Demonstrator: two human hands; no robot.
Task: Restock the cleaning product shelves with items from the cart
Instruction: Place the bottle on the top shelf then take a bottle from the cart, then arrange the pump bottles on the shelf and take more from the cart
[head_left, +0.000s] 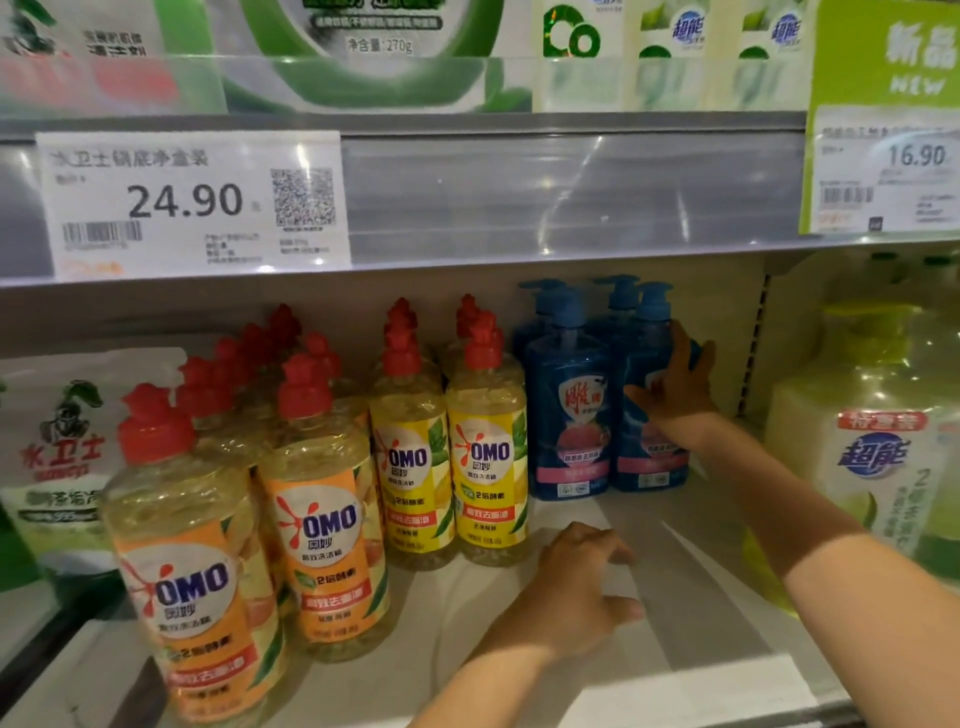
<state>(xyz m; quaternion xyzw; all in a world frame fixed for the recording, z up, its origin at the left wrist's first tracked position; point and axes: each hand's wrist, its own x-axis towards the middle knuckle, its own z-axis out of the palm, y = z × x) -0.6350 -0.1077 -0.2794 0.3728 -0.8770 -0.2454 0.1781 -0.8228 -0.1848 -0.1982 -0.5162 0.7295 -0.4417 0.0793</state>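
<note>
Blue pump bottle (641, 467) stands upright at the right end of its row on the lower shelf (675, 597), just beside a matching blue bottle (569, 415), with more of the same behind. Its long axis runs straight up. The pump head (653, 301) sits on top with the spout turned roughly leftward, and the pink-banded label faces out toward the aisle.

The right hand (675, 389) holds it at the shoulder, thumb laid across the front and fingers reaching round the right side. The left hand (576, 577) hovers low over the bare shelf in front, fingers loosely curled and holding nothing.

The bottle looks full, so I judge it fairly heavy for one hand, with stiff plastic walls that give little. Its glossy skin may be slick. The broad body is the safest place to grip, since lifting by the pump neck risks loosening or snapping it. Nudging it sideways could knock the yellow OMO bottles (488, 457) further along the row
</note>
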